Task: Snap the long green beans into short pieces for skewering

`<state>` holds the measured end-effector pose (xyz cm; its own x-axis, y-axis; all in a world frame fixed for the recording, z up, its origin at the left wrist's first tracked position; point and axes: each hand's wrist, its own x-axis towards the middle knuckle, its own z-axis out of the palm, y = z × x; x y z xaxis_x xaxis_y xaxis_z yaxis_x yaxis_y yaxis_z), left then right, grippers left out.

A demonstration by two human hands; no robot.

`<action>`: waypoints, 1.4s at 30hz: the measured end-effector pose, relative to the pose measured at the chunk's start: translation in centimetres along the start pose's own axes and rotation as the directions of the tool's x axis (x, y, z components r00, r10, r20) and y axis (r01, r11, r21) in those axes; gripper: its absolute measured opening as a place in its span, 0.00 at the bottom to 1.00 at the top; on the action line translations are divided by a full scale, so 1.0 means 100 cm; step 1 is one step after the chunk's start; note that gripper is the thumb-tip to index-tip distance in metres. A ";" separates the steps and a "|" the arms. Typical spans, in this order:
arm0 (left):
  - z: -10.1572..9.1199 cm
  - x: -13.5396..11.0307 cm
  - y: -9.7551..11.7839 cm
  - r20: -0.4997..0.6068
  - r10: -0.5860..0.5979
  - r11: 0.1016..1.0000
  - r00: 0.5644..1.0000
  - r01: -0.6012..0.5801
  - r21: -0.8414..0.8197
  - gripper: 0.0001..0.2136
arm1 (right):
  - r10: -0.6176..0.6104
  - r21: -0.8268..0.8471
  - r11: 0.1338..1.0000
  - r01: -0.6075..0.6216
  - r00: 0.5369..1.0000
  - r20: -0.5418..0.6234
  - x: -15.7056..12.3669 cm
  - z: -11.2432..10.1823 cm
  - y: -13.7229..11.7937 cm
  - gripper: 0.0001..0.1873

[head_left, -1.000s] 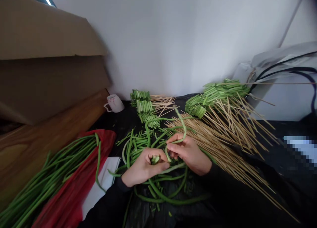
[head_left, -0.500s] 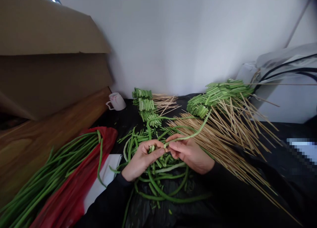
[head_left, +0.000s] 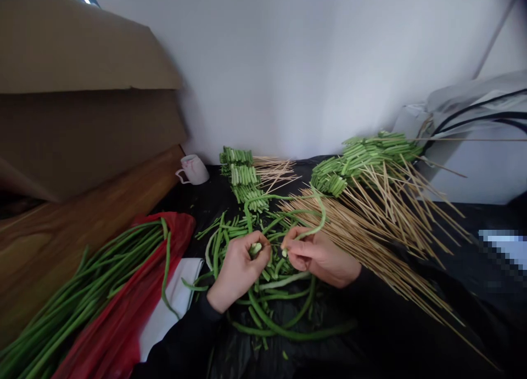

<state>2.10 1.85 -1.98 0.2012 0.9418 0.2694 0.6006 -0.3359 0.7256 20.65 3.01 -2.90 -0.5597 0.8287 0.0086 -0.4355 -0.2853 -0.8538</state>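
Note:
My left hand (head_left: 237,267) is closed around a small bunch of short cut bean pieces (head_left: 256,248), their pale ends showing above the fingers. My right hand (head_left: 320,256) pinches one long green bean (head_left: 318,224), which curls up and away over the skewers. The two hands sit a few centimetres apart above a loose heap of long beans and cut pieces (head_left: 263,291) on black plastic sheeting (head_left: 337,346).
Bare wooden skewers (head_left: 370,236) fan out to the right. Skewered bean bundles lie at the back centre (head_left: 242,179) and back right (head_left: 362,157). Uncut long beans (head_left: 82,297) rest on a red bag (head_left: 119,324) at left. A white cup (head_left: 193,169) and cardboard box (head_left: 82,94) stand behind.
The hands met and then drew slightly apart. The long bean in my right hand swung from pointing right to curling upward, and a fresh cut end shows in my left hand.

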 end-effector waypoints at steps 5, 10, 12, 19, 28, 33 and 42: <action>-0.005 0.003 -0.013 -0.180 -0.036 0.986 0.983 0.065 0.155 0.11 | 0.011 -0.005 1.000 -0.011 1.000 0.014 0.000 -0.005 -0.005 0.13; -0.005 0.003 -0.016 -0.224 -0.070 0.997 0.972 0.074 0.008 0.15 | -0.004 -0.213 0.977 -0.015 0.996 -0.089 0.002 -0.005 0.003 0.13; -0.005 0.003 -0.013 -0.217 -0.072 0.995 0.973 0.056 -0.079 0.13 | -0.026 -0.306 0.952 -0.005 0.995 -0.098 0.003 -0.004 0.005 0.13; -0.001 0.002 -0.009 -0.062 -0.071 0.992 0.996 0.064 -0.104 0.20 | -0.085 -0.469 0.882 0.035 0.993 -0.086 0.002 0.003 0.005 0.12; -0.001 0.002 -0.001 0.193 -0.071 0.966 0.979 0.116 -0.232 0.18 | -0.198 -0.451 0.886 0.108 0.968 -0.157 0.004 -0.005 -0.008 0.12; -0.003 0.002 -0.002 0.267 -0.053 0.930 0.962 0.145 -0.338 0.22 | -0.219 -0.434 0.892 0.130 0.963 -0.160 0.003 -0.008 -0.012 0.14; -0.004 0.004 0.000 0.240 0.005 0.936 0.971 0.080 -0.344 0.17 | -0.150 -0.507 0.857 0.093 0.986 -0.072 0.001 -0.002 -0.001 0.13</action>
<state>1.93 2.23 -1.60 0.3834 0.9166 0.1132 0.3123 -0.2440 0.9181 20.72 3.21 -2.93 -0.4354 0.8948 0.0989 -0.0681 0.0768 -0.9947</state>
